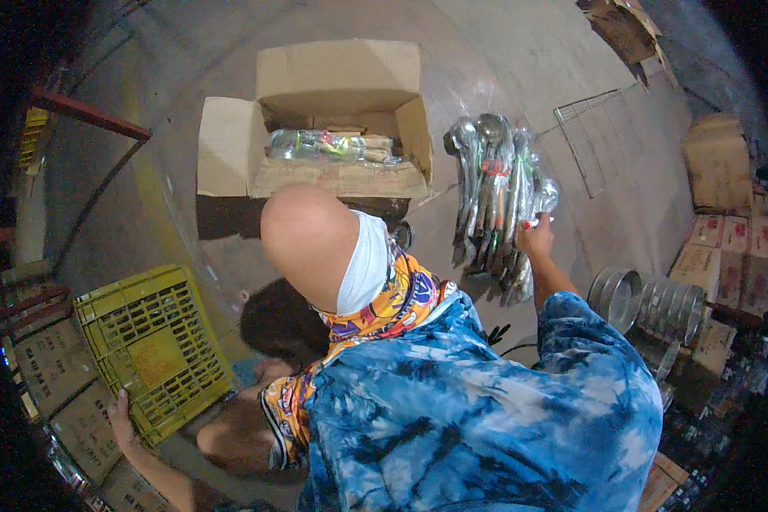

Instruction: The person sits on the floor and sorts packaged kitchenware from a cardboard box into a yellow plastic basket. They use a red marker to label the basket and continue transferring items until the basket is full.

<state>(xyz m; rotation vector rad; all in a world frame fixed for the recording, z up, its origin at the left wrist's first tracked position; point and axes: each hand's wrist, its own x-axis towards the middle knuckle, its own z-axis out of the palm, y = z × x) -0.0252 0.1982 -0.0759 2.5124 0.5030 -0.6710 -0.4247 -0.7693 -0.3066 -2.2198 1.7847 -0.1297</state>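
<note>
Plastic-wrapped ladles (492, 183) lie bunched on the floor (384, 286), in front of the person and to the right, between an open carton (337, 68) and a wire rack (590, 141). Their long axis runs far to near: most of the metal bowls point toward the far edge of the floor and the handles point back toward the person, while one bowl sits lower, at the bunch's right side. The right hand (535, 241) is at that right side, its fingers drawn together; a small white and red thing shows at the fingertips, too small to name, and I cannot tell whether the grip also has hold of the plastic. The left hand (122, 418) is at the near left corner of a yellow crate (158, 363), fingers against the rim; how firmly they close on it, I cannot tell. The crate's long axis slants, far end leaning left. Inside the carton, a clear-wrapped pack (324, 146) lies lengthwise from left to right, along the near wall. Round metal tins (648, 299) stand toward the right edge of the floor, near stacked cartons (725, 256)
</note>
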